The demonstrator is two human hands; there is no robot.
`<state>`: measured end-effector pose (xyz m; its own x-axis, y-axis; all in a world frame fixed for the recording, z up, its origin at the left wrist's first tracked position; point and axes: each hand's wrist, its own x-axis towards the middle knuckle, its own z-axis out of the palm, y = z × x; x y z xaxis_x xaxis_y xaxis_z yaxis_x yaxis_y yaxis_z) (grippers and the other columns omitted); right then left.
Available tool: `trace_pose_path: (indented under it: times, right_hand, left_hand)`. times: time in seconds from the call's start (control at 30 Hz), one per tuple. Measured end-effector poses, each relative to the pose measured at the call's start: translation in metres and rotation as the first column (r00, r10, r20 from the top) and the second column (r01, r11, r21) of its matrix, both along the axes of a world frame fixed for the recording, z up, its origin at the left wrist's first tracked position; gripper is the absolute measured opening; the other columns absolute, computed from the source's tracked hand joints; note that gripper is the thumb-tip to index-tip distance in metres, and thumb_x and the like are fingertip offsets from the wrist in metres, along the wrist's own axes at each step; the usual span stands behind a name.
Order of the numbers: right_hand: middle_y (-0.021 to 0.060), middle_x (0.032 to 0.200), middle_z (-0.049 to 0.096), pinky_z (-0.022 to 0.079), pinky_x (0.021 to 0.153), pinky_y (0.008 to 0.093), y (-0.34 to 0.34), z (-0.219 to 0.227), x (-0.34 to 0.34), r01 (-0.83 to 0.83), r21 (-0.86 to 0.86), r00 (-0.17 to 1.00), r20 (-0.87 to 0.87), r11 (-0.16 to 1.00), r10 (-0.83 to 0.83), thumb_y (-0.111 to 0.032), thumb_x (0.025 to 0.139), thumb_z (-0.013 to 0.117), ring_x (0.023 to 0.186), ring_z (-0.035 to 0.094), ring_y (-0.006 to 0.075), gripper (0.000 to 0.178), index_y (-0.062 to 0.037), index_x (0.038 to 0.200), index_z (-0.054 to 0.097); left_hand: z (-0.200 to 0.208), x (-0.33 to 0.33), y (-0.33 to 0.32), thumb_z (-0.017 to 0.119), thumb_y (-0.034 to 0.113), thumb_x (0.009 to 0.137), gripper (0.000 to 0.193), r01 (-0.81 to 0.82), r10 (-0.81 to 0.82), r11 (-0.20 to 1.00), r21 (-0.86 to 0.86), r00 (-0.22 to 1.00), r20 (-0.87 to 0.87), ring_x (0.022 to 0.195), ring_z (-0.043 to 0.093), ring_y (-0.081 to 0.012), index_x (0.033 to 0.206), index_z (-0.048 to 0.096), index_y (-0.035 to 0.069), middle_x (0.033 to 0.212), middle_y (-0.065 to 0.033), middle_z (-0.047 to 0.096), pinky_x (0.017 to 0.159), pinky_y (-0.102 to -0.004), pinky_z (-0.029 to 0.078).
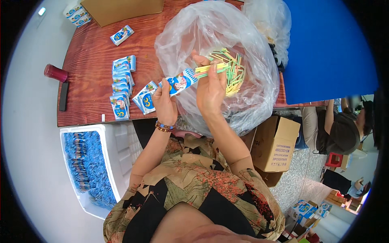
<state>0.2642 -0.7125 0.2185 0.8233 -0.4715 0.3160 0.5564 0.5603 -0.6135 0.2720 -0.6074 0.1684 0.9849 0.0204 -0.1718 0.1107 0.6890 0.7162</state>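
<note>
My left hand (164, 104) pinches the lower end of a blue-and-white printed packet (181, 82), held slanting over the table's front edge. In my right hand (211, 91) is a small bundle of thin yellow, green and pink sticks (208, 69). The bundle's left ends meet the packet's upper end; I cannot tell whether any are inside it. Below and behind the right hand, a large clear plastic bag (178, 38) stands open with many loose sticks (233, 77) in it. More flat packets (144, 99) lie fanned beside my left hand.
A row of packets (120, 87) and a single one (121, 35) lie on the red-brown table (89, 52). A white foam box (106, 150) full of blue packets stands at lower left. Cardboard carton (275, 143) sits at right, below a blue panel (324, 48). People sit farther right.
</note>
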Motion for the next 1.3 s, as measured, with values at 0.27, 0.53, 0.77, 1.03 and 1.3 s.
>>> trace_pose_path:
  times: [0.27,0.53,0.77,1.03,1.3]
  right_hand:
    - [0.0192,0.115,0.058,0.028,0.106,0.0472,0.014,-0.003,0.002,0.098,-0.078,0.995,0.012,0.992,-0.098,-0.021,0.100,0.041,0.124,0.045,0.0324,0.019,-0.0090,0.114,0.047]
    - [0.0211,0.120,0.056,0.027,0.106,0.0434,0.022,-0.015,-0.001,0.016,-0.145,1.000,-0.016,0.989,-0.018,-0.018,0.099,0.040,0.127,0.041,0.0295,0.018,-0.0079,0.112,0.047]
    - [0.0190,0.136,0.044,0.024,0.108,0.0358,0.027,-0.016,0.003,-0.042,-0.285,0.986,-0.165,0.958,-0.005,-0.018,0.099,0.040,0.131,0.034,0.0233,0.026,-0.0021,0.118,0.048]
    - [0.0156,0.139,0.041,0.027,0.108,0.0357,0.027,-0.006,0.012,-0.110,-0.688,0.983,-0.180,0.717,-0.021,-0.020,0.098,0.042,0.130,0.036,0.0238,0.034,0.0006,0.124,0.052]
    - [0.0029,0.094,0.066,0.045,0.080,0.0241,0.043,0.011,0.021,-0.365,-0.631,0.904,-0.415,0.685,0.101,-0.011,0.086,0.065,0.090,0.057,0.0075,0.021,-0.0003,0.104,0.064]
  left_hand:
    - [-0.003,-0.003,0.004,0.054,0.023,0.096,0.023,-0.023,0.025,0.998,-0.053,0.999,0.030,0.070,0.058,-0.0035,0.085,0.065,0.005,0.081,-0.0001,0.065,0.061,-0.0197,0.045]
    - [-0.007,-0.001,0.002,0.055,0.022,0.095,0.022,-0.040,0.043,0.994,-0.102,0.999,0.027,0.074,0.059,-0.0048,0.085,0.065,0.005,0.083,-0.0006,0.065,0.067,-0.0210,0.047]
    - [-0.015,0.006,0.007,0.053,0.019,0.096,0.019,-0.015,0.019,0.969,-0.248,1.000,0.016,0.083,0.061,-0.0082,0.091,0.063,0.004,0.090,-0.0030,0.065,0.076,-0.0234,0.049]
    - [-0.021,0.016,0.017,0.053,0.022,0.096,0.024,0.112,-0.113,0.895,-0.431,0.993,0.022,0.099,0.060,-0.0147,0.112,0.056,0.006,0.109,-0.0050,0.063,0.088,-0.0343,0.048]
    - [-0.007,0.021,0.050,0.048,0.036,0.096,0.035,0.184,-0.135,0.872,-0.453,0.981,0.138,0.109,0.056,-0.0163,0.121,0.052,0.011,0.119,-0.0026,0.059,0.096,-0.0393,0.042]
